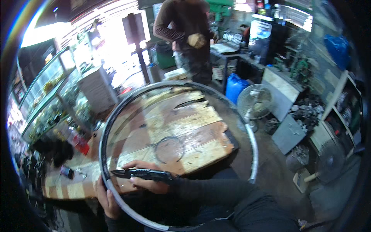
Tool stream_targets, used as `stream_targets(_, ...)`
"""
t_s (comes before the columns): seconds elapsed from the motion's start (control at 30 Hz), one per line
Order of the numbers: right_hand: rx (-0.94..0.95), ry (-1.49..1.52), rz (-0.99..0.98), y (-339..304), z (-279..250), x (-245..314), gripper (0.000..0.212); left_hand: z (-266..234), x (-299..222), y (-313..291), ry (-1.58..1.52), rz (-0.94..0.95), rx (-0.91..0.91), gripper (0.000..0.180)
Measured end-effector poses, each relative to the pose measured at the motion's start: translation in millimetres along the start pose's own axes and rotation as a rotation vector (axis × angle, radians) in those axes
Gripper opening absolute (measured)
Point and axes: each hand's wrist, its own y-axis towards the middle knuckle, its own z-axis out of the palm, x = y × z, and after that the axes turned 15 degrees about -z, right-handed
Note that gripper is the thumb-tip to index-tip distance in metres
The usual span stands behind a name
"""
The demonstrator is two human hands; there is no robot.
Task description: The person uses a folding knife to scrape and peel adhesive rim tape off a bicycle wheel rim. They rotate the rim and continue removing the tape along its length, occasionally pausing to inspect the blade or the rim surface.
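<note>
- Sleeve cloth (216, 191), dark, is laid across the lower right of a large grey-and-black hoop (131, 210), so that stretch is hidden; the hoop is held over the lap and the table's near edge.
- The hoop's lower left is clamped in the left hand (108, 197), whose fingers are partly covered by it.
- A black folding knife (143, 175), blade out, is gripped in the right hand (150, 183); whether the hoop is touched by the blade cannot be told.
- The wooden table (170, 125) is worn, patchy and splintered at its right edge; a thin dark circle (155, 149), mark or loose ring, cannot be made out.
- Beyond, a fan (255, 102) and a blue container (235, 88) are seen.
- A standing person (187, 27) is cut off by the top edge; the doorway (110, 50) is washed out by glare.
</note>
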Motion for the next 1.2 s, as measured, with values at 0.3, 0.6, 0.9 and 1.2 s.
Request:
stream_targets(0.3,-0.103,0.212,-0.014,-4.4,-3.6,-10.0,0.034,-33.4,-42.9,21.0,0.139,0.066,0.188,0.062)
stream_targets(0.6,-0.238,0.359,-0.046,-0.8,-1.1,-18.3,0.037,-45.1,-77.7,75.0,0.808,0.525,0.377,0.019)
stream_targets(0.9,-0.298,0.140,-0.132,-6.3,-4.0,-13.2,0.040,-41.8,-72.0,84.2,0.747,0.540,0.434,0.015)
stream_targets(1.2,-0.241,0.020,0.049,-4.9,8.3,8.2,0.036,-3.9,-32.0,72.6,-0.271,-0.151,0.326,0.052)
